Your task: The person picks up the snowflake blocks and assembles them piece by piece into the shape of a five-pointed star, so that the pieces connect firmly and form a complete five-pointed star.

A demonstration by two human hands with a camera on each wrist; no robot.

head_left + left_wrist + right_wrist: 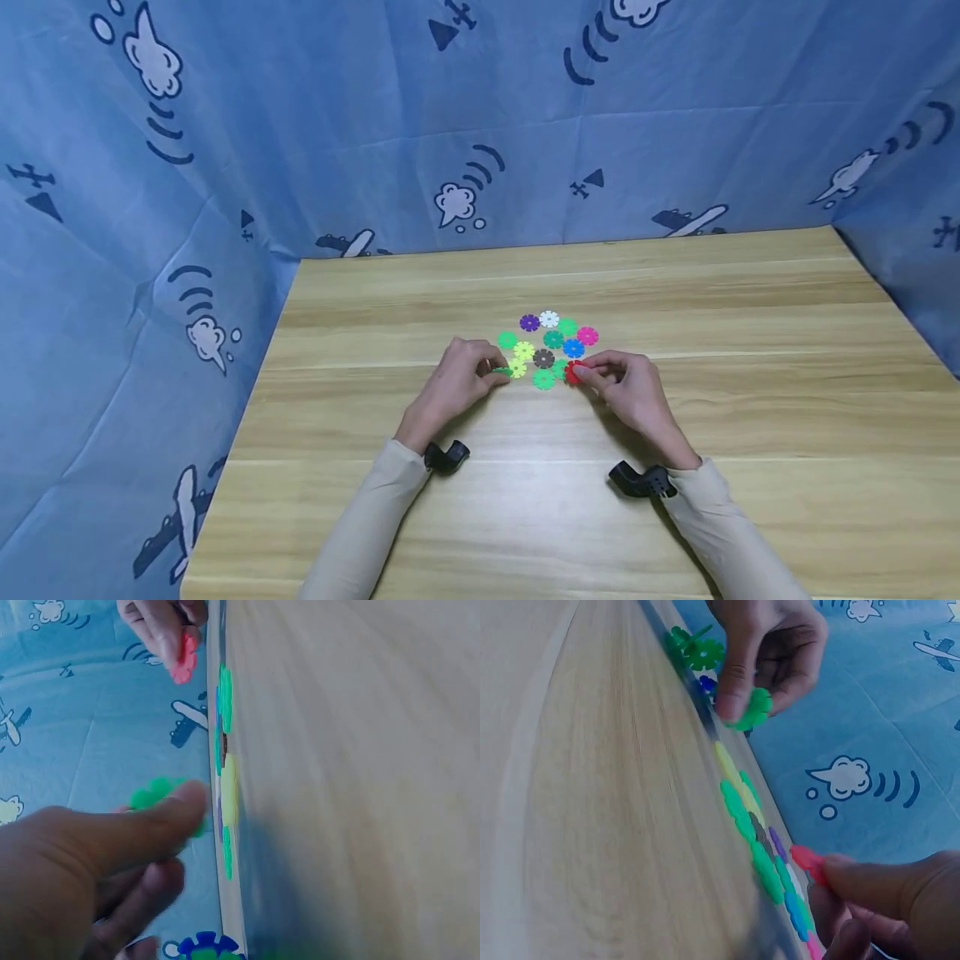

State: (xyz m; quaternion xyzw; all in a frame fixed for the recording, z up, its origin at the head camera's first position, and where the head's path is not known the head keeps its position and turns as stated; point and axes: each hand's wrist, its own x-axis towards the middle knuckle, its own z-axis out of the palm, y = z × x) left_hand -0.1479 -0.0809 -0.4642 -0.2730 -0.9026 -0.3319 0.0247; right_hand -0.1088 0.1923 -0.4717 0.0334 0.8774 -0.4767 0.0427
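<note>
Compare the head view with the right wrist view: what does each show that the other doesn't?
Only head: beige fabric sleeves and black curved wrist-worn devices.

Only right wrist: a cluster of green notched plastic discs beyond the left hand.

Both: the left hand pinching a green notched plastic disc, the right hand pinching a red notched plastic disc, the wood-grain table and blue printed cloth.

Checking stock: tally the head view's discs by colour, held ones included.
Green discs, both shades: 6
Yellow discs: 2
Purple disc: 1
White disc: 1
Pink disc: 1
Blue disc: 1
Dark grey disc: 1
Red disc: 1
Total: 14
</note>
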